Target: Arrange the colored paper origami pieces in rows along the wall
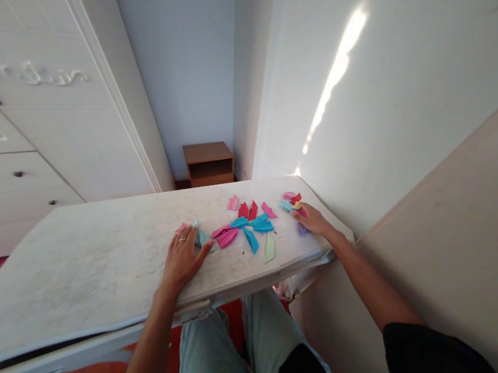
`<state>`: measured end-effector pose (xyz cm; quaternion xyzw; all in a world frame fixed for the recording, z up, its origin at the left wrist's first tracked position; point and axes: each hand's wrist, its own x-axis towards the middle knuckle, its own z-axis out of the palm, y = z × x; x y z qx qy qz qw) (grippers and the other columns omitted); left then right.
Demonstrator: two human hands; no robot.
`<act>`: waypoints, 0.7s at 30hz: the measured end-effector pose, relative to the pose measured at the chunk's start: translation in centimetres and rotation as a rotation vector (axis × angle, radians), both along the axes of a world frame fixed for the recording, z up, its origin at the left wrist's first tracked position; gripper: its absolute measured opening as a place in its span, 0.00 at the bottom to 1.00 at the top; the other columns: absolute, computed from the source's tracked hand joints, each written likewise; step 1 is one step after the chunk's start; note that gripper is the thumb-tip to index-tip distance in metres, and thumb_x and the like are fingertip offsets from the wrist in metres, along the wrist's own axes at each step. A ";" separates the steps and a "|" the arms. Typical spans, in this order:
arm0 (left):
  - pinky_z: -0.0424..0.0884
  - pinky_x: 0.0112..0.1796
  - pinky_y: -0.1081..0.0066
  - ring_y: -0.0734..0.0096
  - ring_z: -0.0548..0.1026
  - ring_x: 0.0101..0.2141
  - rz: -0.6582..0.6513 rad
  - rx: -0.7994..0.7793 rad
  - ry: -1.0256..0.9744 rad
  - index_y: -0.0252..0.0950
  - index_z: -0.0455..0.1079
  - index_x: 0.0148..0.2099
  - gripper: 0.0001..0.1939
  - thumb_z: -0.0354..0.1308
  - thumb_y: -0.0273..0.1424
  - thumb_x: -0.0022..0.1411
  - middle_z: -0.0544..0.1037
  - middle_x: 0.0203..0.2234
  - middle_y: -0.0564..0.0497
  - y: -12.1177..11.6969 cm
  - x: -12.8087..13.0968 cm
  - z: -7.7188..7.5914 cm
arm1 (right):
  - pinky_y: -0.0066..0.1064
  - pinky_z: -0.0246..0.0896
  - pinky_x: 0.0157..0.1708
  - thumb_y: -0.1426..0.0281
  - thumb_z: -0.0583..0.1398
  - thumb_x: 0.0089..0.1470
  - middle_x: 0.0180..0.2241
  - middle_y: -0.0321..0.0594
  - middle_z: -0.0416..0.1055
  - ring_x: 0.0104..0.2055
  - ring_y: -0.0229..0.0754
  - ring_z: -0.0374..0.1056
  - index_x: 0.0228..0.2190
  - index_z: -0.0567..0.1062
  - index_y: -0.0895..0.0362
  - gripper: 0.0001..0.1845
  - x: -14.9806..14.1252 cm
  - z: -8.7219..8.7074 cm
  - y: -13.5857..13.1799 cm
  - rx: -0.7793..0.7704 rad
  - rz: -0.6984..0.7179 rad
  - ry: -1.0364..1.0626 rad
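Several folded paper pieces in pink, red, blue, teal and light green [250, 226] lie spread on a white table [85, 263]. My left hand [185, 257] rests flat on the table with fingers stretched out, its fingertips on a teal piece [202, 237]. My right hand [312, 218] lies at the table's right end, fingertips touching a small cluster of pink, red and teal pieces [292, 200]. A purple piece [302, 229] shows just under that hand. Whether the right fingers pinch anything is unclear.
A wall runs close along the table's right end. A white wardrobe [38, 116] stands at the back left and a small wooden nightstand [208, 162] behind the table. My legs sit under the table's front edge.
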<state>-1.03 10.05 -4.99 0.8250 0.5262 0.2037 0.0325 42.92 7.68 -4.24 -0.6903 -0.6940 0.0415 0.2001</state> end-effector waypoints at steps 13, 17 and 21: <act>0.48 0.61 0.60 0.60 0.59 0.60 -0.001 -0.013 -0.045 0.28 0.61 0.60 0.35 0.44 0.52 0.65 0.64 0.58 0.40 -0.4 0.2 0.6 | 0.40 0.53 0.58 0.70 0.50 0.56 0.57 0.47 0.63 0.58 0.47 0.60 0.58 0.64 0.60 0.28 -3.0 2.4 1.8 -0.005 0.101 -0.068; 0.48 0.61 0.60 0.60 0.59 0.60 0.003 -0.010 -0.050 0.28 0.62 0.59 0.34 0.45 0.51 0.65 0.65 0.58 0.40 -0.4 0.1 0.6 | 0.34 0.51 0.58 0.80 0.50 0.49 0.56 0.48 0.64 0.58 0.44 0.59 0.55 0.68 0.63 0.30 -2.4 2.8 4.2 -0.114 0.177 -0.238; 0.49 0.61 0.61 0.61 0.59 0.60 0.013 -0.009 -0.072 0.28 0.63 0.59 0.33 0.45 0.50 0.66 0.65 0.58 0.40 -0.3 0.1 0.4 | 0.32 0.53 0.54 0.79 0.52 0.51 0.50 0.46 0.70 0.53 0.44 0.64 0.49 0.73 0.61 0.24 -2.4 3.8 5.6 -0.196 0.264 -0.329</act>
